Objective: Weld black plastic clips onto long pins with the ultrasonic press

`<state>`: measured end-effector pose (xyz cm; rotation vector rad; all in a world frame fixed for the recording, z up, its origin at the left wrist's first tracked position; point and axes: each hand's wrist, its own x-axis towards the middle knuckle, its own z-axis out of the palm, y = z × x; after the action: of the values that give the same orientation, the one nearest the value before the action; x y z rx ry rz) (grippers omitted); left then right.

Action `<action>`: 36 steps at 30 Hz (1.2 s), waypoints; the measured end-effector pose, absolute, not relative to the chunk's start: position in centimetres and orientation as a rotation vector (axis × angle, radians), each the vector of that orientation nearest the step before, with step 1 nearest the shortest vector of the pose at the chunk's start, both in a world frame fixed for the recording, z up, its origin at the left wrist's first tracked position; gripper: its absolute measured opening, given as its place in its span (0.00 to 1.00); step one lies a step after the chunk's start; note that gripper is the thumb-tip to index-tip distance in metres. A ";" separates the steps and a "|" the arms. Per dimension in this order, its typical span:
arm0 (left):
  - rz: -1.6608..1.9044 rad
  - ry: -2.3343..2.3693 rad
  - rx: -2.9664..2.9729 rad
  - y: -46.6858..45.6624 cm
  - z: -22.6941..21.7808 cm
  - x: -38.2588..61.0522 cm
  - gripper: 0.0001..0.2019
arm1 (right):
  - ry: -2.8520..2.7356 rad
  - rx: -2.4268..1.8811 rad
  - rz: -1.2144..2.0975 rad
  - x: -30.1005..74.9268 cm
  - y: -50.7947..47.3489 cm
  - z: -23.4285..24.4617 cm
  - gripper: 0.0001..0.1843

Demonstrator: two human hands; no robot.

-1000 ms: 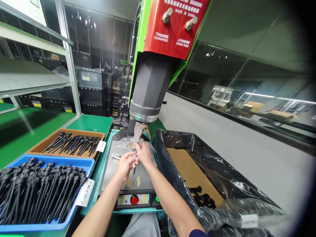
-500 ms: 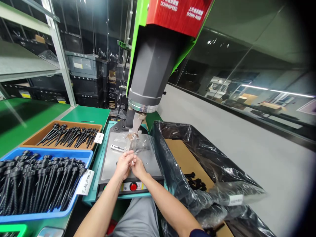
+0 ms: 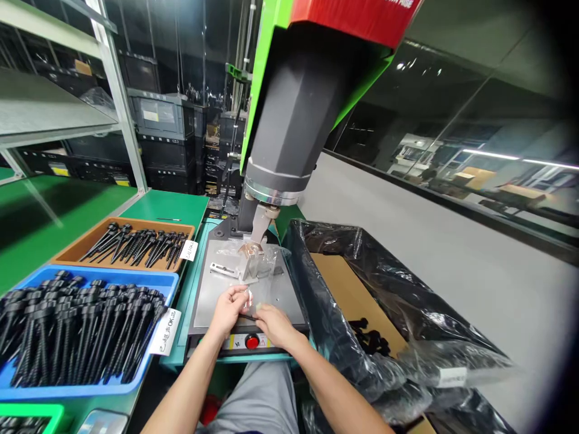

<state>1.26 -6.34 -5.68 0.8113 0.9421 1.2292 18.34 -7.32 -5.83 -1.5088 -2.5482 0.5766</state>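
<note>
Tall press mounted behind. Lined box placed right, blue tray left, apparently for easy reach. Metal plate set beneath. Right hand was closed on a thin dark rod, held over the plate's front, probably for clearance; left hand curled beside it, grip undeterminable.

A pale wall runs along the right below a long, dark-framed window, whose glass shows a bright strip light. At left, a metal-framed shelf rises above a green bench; stacked plastic crates stand behind.
</note>
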 end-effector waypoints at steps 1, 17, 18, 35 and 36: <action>1.215 0.975 0.834 -6.4 -6.0 1.1 0.27 | -2.508 -1.505 0.688 19.3 -8.0 -5.4 0.10; 1.245 1.080 1.263 -13.2 -4.2 1.0 0.15 | -1.594 -0.990 1.410 18.2 -11.9 -6.1 0.12; 1.259 1.095 1.275 -13.3 -4.0 1.0 0.13 | -1.593 -0.979 1.414 17.8 -11.8 -6.3 0.13; 1.417 1.694 1.414 -13.6 4.2 -8.1 0.07 | -1.254 -1.052 1.808 12.3 -11.0 -9.4 0.27; 1.394 1.801 1.450 -13.7 5.1 -9.5 0.06 | -1.263 -1.046 1.839 12.1 -11.2 -9.6 0.27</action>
<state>-9.46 -13.67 5.13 1.4505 1.8007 1.3943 12.07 -11.16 -9.65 -1.0458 -1.2634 1.8389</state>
